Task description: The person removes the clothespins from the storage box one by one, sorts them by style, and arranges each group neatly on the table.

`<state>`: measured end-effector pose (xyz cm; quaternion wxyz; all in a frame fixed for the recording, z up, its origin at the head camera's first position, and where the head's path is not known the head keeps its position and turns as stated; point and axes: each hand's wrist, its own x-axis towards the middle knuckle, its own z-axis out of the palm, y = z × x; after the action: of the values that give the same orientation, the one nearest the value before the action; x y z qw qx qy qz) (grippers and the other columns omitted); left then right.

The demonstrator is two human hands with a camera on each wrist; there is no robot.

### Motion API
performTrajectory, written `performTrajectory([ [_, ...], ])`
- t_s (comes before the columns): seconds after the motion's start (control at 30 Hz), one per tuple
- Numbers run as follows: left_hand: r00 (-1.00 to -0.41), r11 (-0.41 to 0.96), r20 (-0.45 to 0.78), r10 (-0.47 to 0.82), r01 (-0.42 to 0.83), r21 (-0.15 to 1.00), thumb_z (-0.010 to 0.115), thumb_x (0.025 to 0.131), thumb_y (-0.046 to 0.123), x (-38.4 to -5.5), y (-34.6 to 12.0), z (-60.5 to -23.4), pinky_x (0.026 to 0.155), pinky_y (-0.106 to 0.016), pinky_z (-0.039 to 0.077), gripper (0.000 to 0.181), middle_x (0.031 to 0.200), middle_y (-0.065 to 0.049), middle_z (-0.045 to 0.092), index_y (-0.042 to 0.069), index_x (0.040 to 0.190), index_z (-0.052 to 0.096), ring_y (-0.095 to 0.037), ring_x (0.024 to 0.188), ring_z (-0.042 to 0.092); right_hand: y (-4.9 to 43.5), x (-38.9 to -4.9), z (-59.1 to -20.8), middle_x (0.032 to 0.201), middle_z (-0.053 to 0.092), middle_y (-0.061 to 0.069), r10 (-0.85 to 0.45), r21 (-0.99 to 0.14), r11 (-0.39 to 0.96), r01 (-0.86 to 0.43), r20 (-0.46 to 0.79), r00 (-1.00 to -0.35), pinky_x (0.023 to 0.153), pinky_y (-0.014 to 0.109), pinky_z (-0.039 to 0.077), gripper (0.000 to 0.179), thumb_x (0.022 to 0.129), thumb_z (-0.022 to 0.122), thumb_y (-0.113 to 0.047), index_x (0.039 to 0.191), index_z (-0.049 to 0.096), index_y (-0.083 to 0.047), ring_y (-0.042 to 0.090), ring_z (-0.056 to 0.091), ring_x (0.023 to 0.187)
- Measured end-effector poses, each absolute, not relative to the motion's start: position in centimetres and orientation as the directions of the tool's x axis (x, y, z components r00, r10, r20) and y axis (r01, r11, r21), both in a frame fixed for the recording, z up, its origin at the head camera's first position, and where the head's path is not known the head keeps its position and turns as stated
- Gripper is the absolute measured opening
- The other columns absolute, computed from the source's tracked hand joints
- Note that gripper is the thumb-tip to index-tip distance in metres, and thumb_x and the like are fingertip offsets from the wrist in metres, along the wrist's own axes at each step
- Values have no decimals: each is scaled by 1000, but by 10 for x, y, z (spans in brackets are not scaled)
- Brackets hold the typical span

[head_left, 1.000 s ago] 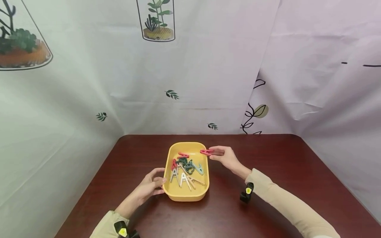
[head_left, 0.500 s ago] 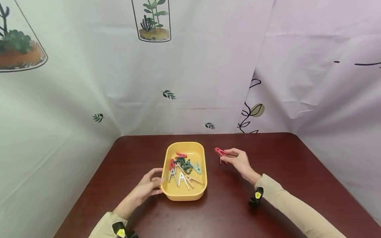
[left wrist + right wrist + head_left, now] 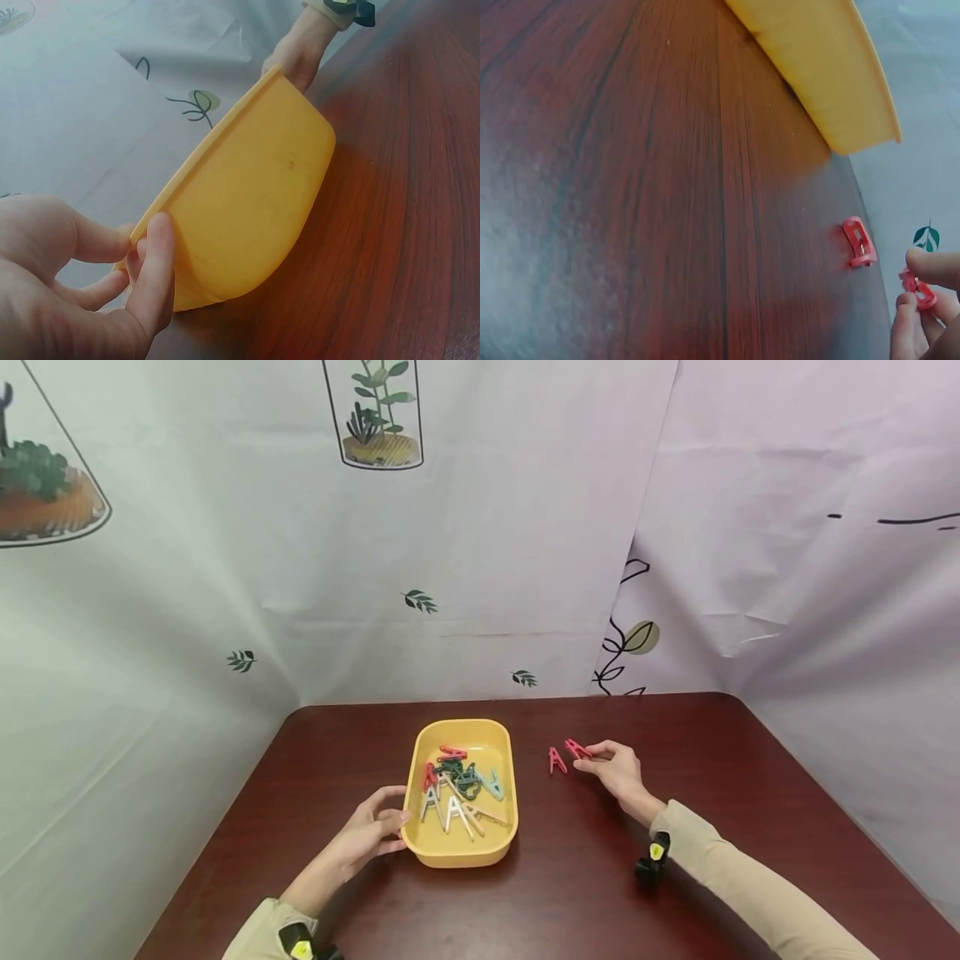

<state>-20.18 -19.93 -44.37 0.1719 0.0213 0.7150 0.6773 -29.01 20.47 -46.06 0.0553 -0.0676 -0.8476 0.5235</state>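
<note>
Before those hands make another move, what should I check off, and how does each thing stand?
1. Left hand on the yellow tray: ok, it grips the tray's left side.
2. Right hand has the held red clip: ok, pinched.
3. Held red clip apart from the loose red clip on the table: ok, a gap shows.
4. Held red clip touching the table: cannot tell.
5. Yellow tray free of red: not ok, two red clips lie inside.

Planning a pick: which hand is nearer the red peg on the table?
Right. The right hand is just right of the peg; the left hand is farther off, across the tray.
</note>
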Motion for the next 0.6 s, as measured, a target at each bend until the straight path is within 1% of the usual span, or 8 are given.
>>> performTrajectory([
  [0.17, -939, 80, -219, 267, -205, 976, 54, 98, 11, -201, -199, -444, 74, -27, 58, 56, 103, -11, 63, 1, 145, 25, -13, 82, 60, 204, -292, -464, 99, 73, 15, 202, -853, 517, 62, 52, -978, 69, 23, 44, 35, 74, 84, -18, 102, 70, -3, 20, 64, 86],
  [0.3, -937, 74, -218, 273, -205, 976, 55, 98, 12, -200, -199, -444, 74, -27, 58, 57, 101, -9, 63, 1, 145, 25, -13, 81, 60, 203, -294, -466, 94, 71, 15, 210, -819, 570, 66, 68, -975, 67, 26, 41, 34, 71, 86, -19, 96, 70, -2, 25, 59, 85],
  [0.47, -936, 66, -208, 285, -197, 978, 55, 98, 13, -201, -200, -445, 73, -27, 58, 58, 99, -7, 64, 1, 145, 24, -13, 80, 60, 202, -296, -467, 85, 68, 14, 194, -781, 622, 60, 79, -978, 63, 27, 39, 36, 68, 88, -22, 89, 68, -1, 24, 56, 76],
  [0.6, -935, 61, -208, 287, -199, 978, 55, 98, 12, -201, -200, -445, 72, -26, 58, 58, 99, -6, 63, 1, 145, 24, -12, 80, 60, 202, -298, -466, 81, 67, 13, 178, -765, 640, 70, 60, -982, 60, 26, 39, 38, 67, 88, -23, 88, 66, 0, 21, 55, 70],
])
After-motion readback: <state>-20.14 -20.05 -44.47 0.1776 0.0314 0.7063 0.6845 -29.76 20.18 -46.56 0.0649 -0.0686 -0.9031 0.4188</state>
